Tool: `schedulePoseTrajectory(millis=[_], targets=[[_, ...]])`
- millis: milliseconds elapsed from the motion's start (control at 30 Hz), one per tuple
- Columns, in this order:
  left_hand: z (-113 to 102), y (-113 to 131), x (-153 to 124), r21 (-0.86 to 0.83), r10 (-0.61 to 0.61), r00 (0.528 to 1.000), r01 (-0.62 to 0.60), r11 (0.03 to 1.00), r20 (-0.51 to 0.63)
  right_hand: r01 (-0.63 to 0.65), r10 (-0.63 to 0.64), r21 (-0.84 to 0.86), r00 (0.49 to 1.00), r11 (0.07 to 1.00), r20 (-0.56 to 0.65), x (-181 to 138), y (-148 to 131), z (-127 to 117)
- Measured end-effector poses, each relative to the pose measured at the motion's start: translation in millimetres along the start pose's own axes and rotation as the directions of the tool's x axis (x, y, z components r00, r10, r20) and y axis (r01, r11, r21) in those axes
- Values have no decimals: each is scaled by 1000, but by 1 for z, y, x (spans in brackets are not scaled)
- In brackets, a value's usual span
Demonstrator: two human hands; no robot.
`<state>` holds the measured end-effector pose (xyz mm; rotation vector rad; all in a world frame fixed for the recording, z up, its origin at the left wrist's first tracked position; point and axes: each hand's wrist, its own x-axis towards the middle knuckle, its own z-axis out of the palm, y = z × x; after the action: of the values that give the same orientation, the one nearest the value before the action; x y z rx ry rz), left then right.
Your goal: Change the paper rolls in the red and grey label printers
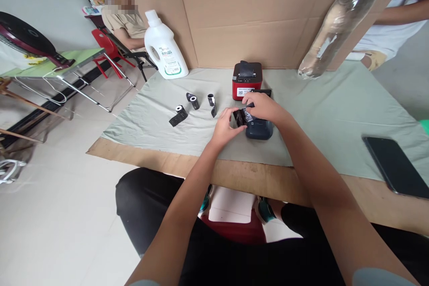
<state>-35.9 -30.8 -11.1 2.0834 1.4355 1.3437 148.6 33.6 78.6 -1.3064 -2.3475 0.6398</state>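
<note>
A small dark-blue printer (259, 130) sits on the cloth in front of me, and a black flap (266, 92) shows behind my right hand. Between my hands is a shiny black paper roll (239, 117) with white print, at the printer's left side. My left hand (225, 128) grips it from the left, thumb below and fingers above. From above, my right hand (264, 106) closes its fingertips at the roll's upper edge, over the printer; the exact contact is partly hidden. Just behind stands a red and black printer (247, 81).
Several small black paper rolls (194, 103) lie to the left. Further back stand a white detergent bottle (166, 47) and a tilted clear water bottle (338, 24) against a cardboard panel (254, 18). A phone (397, 165) lies at right. People sit at back left and back right.
</note>
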Motion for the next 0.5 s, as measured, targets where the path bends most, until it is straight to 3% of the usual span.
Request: schedulePoseTrajectory(millis=[333, 500], targets=[[3, -4, -3, 50, -73, 997, 73, 996, -9, 39, -40, 18, 997, 999, 69, -9, -31, 6], [2, -2, -3, 53, -102, 994, 104, 993, -41, -143, 64, 314, 966, 938, 249, -14, -49, 8]])
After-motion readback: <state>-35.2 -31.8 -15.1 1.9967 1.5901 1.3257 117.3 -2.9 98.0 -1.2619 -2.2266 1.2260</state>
